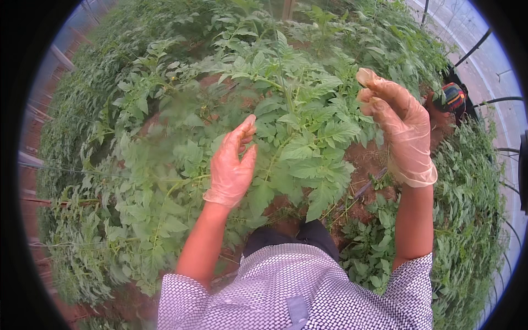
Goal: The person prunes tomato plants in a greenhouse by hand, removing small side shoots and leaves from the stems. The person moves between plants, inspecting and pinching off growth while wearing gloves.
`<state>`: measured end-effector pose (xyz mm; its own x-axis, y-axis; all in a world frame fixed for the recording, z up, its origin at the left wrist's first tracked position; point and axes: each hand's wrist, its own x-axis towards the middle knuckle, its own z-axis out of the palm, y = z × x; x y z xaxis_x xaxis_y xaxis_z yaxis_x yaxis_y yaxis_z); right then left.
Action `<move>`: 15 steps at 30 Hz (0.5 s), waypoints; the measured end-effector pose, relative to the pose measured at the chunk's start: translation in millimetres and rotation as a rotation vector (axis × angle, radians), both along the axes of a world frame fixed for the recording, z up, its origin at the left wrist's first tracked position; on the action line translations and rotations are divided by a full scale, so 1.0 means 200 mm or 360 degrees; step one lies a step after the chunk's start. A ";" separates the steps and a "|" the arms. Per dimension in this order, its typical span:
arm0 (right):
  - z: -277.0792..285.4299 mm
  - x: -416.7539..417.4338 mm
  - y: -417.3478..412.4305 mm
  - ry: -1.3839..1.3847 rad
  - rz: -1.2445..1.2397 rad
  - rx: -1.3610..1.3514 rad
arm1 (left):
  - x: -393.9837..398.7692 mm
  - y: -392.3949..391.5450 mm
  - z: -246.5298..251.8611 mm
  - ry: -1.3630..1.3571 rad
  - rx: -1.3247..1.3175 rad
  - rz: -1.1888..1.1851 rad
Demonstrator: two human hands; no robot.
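Note:
My left hand [232, 167], in a thin clear glove, is raised among tomato plants with its thumb apart from the fingers. Nothing shows in its grasp. Just right of it stands a leafy tomato plant [301, 144] with a thin upright string [277, 45] beside its stem. My right hand [398, 119], gloved the same way, is held up to the right of this plant. Its fingers are bent and the index finger stands apart from the thumb. I see no object in it. Foliage hides the lower stems.
Dense rows of tomato plants [78, 136] spread around me. Thin twine [74, 169] crosses on the left. Bare reddish soil [365, 161] and a dark hose-like line [367, 187] show at right. Another person in a striped cap [453, 97] is low among the plants, near dark hoops [474, 47] and plastic sheeting.

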<state>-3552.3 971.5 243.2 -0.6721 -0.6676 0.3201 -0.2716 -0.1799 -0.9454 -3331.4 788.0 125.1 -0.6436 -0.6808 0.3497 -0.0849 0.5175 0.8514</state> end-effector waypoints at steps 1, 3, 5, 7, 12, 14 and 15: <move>0.03 -0.05 -0.08 -0.0021 0.0228 0.0006 | -0.12 -0.05 0.03 -0.0188 0.0023 -0.0019; 0.04 -0.12 -0.25 0.0153 0.0483 0.0072 | -0.33 -0.11 -0.03 -0.0431 0.0233 -0.0048; 0.06 -0.15 -0.38 0.0380 0.0604 0.0175 | -0.46 -0.15 -0.14 -0.0539 0.0573 -0.0011; 0.06 -0.14 -0.47 0.0415 0.0760 0.0232 | -0.46 -0.23 -0.36 -0.0685 0.0444 -0.0224; 0.08 -0.15 -0.49 0.0610 0.1150 0.0159 | -0.58 -0.03 -0.49 0.0003 0.0345 0.0045; 0.16 -0.13 -0.44 0.0558 0.1341 0.0297 | -0.65 0.14 -0.24 0.0334 0.0474 0.0136; 0.19 -0.15 -0.41 0.0425 0.1317 0.0354 | -0.70 0.22 -0.09 0.0574 0.0589 0.0142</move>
